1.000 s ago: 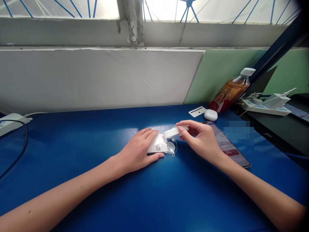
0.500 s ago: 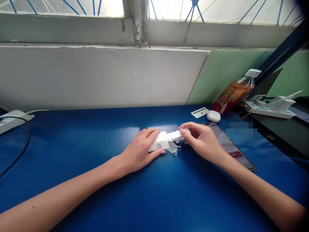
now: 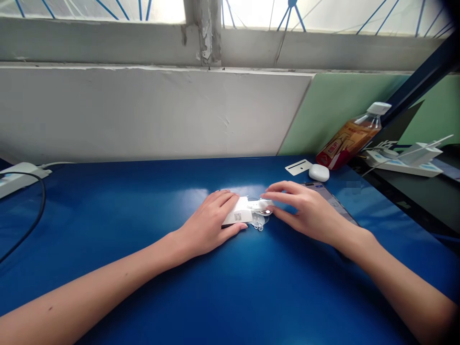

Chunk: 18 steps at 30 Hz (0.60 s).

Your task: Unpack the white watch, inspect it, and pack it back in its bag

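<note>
A small white box [image 3: 239, 212] with a printed code lies on the blue table [image 3: 143, 211]. My left hand [image 3: 208, 224] grips it, fingers over the top and thumb along the near side. A white strap-like piece [image 3: 259, 205] sticks out of the box's right end, low over the table. My right hand [image 3: 305, 211] lies flat with fingers stretched out, the fingertips pressing on that white piece. Crumpled clear plastic [image 3: 257, 221] sits under it by the box.
A phone [image 3: 325, 192] lies partly under my right hand. Behind it are a white card [image 3: 299, 166], a white earbud case [image 3: 318, 172] and a tilted orange drink bottle [image 3: 350, 136]. Power strips sit at far right [image 3: 402, 163] and far left [image 3: 17, 178], with a black cable [image 3: 34, 215].
My right hand lowered the white piece toward the table and pushed it into the box end, then changed from a pinch to flat fingers on it. My left hand stayed on the box.
</note>
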{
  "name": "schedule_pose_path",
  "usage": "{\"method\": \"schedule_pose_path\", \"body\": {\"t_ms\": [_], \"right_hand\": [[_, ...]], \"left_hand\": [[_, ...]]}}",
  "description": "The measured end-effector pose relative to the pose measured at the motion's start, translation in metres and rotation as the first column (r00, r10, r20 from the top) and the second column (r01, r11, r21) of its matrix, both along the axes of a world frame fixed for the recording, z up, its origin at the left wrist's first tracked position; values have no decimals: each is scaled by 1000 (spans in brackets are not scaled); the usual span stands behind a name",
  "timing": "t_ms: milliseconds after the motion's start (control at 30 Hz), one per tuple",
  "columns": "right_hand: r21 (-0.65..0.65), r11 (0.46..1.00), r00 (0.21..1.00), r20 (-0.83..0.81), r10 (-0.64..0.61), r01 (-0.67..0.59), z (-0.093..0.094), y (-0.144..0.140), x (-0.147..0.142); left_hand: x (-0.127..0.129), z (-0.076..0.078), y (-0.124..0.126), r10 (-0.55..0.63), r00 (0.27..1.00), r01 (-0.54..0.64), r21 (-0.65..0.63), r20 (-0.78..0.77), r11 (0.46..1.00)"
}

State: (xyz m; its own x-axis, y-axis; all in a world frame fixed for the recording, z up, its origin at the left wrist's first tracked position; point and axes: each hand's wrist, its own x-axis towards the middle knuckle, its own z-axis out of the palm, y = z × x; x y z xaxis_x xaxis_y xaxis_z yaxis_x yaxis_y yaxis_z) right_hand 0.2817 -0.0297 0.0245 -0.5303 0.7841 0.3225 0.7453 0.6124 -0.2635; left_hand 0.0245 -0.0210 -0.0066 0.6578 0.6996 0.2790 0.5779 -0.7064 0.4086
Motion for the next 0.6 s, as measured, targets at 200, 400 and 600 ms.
{"method": "schedule_pose_path", "body": {"t_ms": [200,400,600], "right_hand": [[-47,988,989,-9,145,-145,-5,1,-1],[21,994,989,-106,106,-105,-20,-3,-15],[73,997,1000,8,-7,7,-10,-1,-4]], "left_hand": [[-1,0,0,-41,999,41,-19,-5,999],[0,-1,1,-48,999,48,10,-14,999],[0,-1,0,-14,1000,16,72,-27,997]]}}
